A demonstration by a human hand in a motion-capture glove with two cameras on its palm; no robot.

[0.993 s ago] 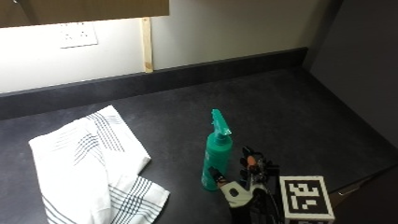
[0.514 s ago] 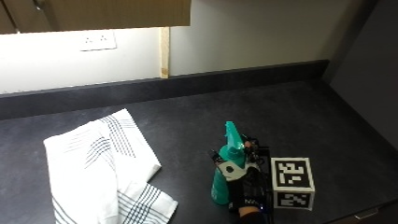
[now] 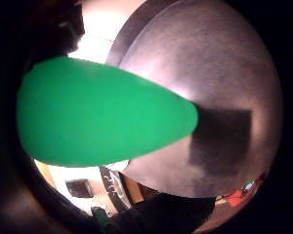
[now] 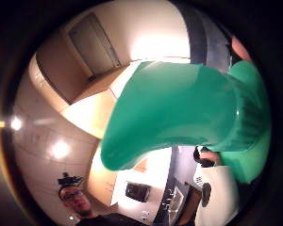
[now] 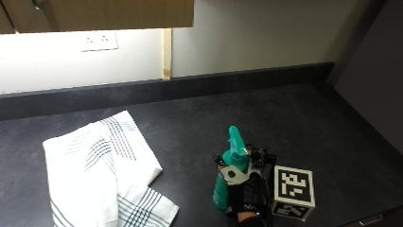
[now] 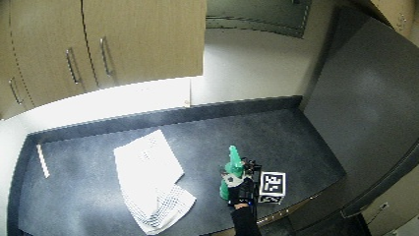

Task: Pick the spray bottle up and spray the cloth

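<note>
- The spray bottle is teal-green plastic, with a rounded body that narrows up to a long tapering spray head; it stands upright on the dark countertop, toward the front edge.
- In the outside view the bottle sits at about 5 o'clock on the counter, and its nozzle points toward 12 o'clock, at the back wall.
- The gloved right hand is wrapped around the bottle's body from the front, its fingers curled round it below the spray head.
- Both palm views are largely filled with smooth, glossy green plastic, so the bottle lies close against the palm.
- No label, brand or readable writing shows on the bottle.
- The cloth is white woven fabric with thin dark stripes in bands; it lies flat but loosely folded, with one corner doubled over near the bottle.
- The cloth lies at about 9 o'clock from the bottle, near it but not touching.
- The countertop is matte, dark grey and finely speckled, with a matching low upstand along the pale wall.
- A white double socket sits on the wall at about 11 o'clock, under wood-grain cupboards with slim bar handles.
</note>
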